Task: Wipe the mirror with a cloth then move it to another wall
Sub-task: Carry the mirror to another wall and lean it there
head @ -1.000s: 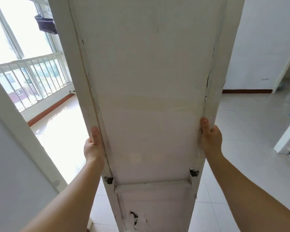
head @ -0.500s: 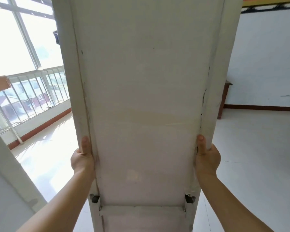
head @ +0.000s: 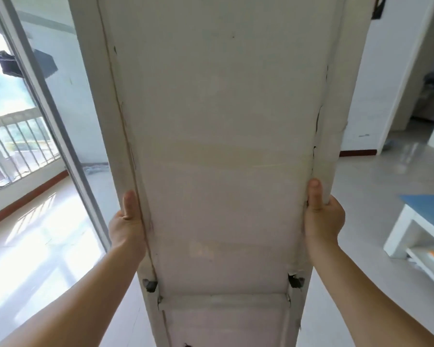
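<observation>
A tall mirror (head: 221, 146) fills the middle of the view, with its worn white back panel facing me and its glass side hidden. It stands upright in front of me and runs past the top and bottom of the frame. My left hand (head: 127, 226) grips its left frame edge, thumb pressed on the back. My right hand (head: 322, 216) grips the right frame edge the same way, a little higher. No cloth is in sight.
A sliding glass door frame (head: 48, 116) and a balcony railing (head: 18, 144) are at the left. A white low table with a blue top (head: 421, 221) stands at the right. A white wall (head: 386, 83) and a doorway (head: 426, 101) lie beyond on glossy tiled floor.
The view has swung right with the mirror carried in both hands: the big window has slid out to the left, and the doorway and blue-topped table have come in at the right. Both grips are unchanged.
</observation>
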Demonstrator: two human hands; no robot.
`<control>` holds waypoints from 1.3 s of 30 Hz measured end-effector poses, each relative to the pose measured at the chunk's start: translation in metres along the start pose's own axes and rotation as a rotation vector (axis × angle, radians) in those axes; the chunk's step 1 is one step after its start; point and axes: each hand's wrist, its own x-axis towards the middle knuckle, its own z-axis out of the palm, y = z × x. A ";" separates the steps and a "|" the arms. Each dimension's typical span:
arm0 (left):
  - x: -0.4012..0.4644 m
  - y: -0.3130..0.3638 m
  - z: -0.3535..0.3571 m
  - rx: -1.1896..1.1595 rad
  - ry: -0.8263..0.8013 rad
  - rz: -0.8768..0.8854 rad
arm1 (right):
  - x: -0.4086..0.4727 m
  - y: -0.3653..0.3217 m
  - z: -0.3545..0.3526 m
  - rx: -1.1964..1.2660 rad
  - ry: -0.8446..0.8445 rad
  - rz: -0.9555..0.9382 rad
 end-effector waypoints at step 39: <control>0.254 0.022 0.681 -0.175 -0.607 -0.059 | 0.511 0.106 0.145 -0.083 0.689 -0.142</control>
